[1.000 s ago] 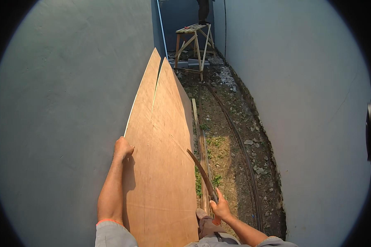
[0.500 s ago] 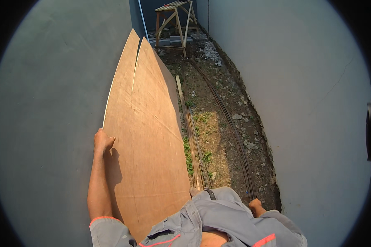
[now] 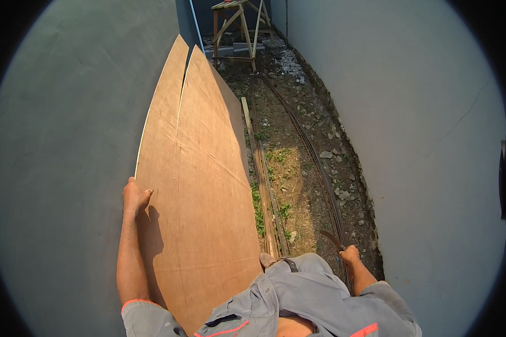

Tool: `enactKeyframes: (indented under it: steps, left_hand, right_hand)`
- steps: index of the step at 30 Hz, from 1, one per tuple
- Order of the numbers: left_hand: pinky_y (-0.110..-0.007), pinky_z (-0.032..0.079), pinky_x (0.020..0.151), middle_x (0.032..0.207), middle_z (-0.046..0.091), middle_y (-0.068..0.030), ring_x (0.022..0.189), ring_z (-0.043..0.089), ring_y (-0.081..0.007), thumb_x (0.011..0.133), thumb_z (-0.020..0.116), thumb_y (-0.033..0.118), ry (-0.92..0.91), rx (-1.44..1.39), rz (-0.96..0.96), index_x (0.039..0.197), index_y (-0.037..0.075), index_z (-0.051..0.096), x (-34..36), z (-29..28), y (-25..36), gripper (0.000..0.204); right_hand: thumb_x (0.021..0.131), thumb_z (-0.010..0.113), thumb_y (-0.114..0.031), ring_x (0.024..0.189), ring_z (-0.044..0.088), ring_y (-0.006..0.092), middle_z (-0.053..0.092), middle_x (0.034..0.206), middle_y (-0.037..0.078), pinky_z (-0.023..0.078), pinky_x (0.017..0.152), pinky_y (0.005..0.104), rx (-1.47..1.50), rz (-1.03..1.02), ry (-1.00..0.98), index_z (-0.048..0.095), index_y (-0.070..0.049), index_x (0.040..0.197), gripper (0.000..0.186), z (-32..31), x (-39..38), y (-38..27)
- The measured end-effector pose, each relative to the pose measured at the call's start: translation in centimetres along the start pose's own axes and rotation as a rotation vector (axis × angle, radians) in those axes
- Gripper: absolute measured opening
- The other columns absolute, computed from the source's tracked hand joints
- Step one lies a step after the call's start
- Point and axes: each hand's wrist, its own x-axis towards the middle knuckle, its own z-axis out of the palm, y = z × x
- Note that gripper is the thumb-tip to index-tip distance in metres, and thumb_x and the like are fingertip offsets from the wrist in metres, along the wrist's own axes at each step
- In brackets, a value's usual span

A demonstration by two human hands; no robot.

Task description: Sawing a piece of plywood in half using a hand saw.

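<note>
A large plywood sheet (image 3: 213, 185) leans on edge along the left wall, with a long narrow slit running down from its far end. My left hand (image 3: 136, 195) grips the sheet's left edge, thumb on the face and fingers behind it, partly hidden. At the lower right, my right hand (image 3: 349, 255) is closed round the handle of a tool with a dark curved blade (image 3: 333, 239). Whether that blade is a saw or a knife cannot be made out. The blade points left and forward, apart from the sheet.
Walls close in on the left (image 3: 67, 168) and right (image 3: 433, 140). Long thin rods (image 3: 315, 157) and wooden strips (image 3: 264, 196) lie lengthwise on the rubble-strewn ground. At the far end stands a wooden trestle (image 3: 236, 28), near some grey blocks (image 3: 224, 51).
My right hand has come up and forward from beside my body, bringing the curved blade into view. The left hand keeps its hold on the plywood sheet, slightly lower and further left.
</note>
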Motion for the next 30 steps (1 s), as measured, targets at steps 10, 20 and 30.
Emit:
enactKeyframes:
  steps: [10,20,30]
  left_hand:
    - [-0.047,0.055,0.096,0.117,0.069,-0.0287,0.113,0.067,-0.0422,0.079,0.085,0.021,-0.042,-0.044,0.082,0.120,-0.007,0.055,0.1,-0.1,-1.5,0.058]
    - [-0.047,0.054,0.099,0.121,0.067,-0.0309,0.117,0.065,-0.0432,0.080,0.087,0.025,-0.111,0.104,0.057,0.121,-0.008,0.055,-5.8,-0.8,-1.5,0.061]
    - [-0.048,0.058,0.091,0.110,0.070,-0.0310,0.105,0.070,-0.0451,0.084,0.078,0.014,0.022,0.279,0.080,0.117,-0.008,0.051,-10.1,-0.7,-4.0,0.048]
  right_hand:
    - [0.089,0.066,-0.013,0.099,0.077,0.0321,0.076,0.107,0.023,0.061,0.082,0.0434,-0.125,0.079,-0.190,0.075,0.004,0.114,0.031,2.3,0.8,1.6]
    - [0.097,0.067,-0.015,0.060,0.065,0.0243,0.067,0.078,0.013,0.055,0.053,0.0431,0.651,-0.058,-0.023,0.067,0.005,0.122,0.032,3.7,0.5,-5.3]
    - [0.107,0.058,-0.023,0.061,0.056,0.0078,0.056,0.078,0.001,0.055,0.053,0.0294,1.308,-0.897,0.079,0.045,-0.003,0.148,0.048,-14.9,-13.6,-27.6]
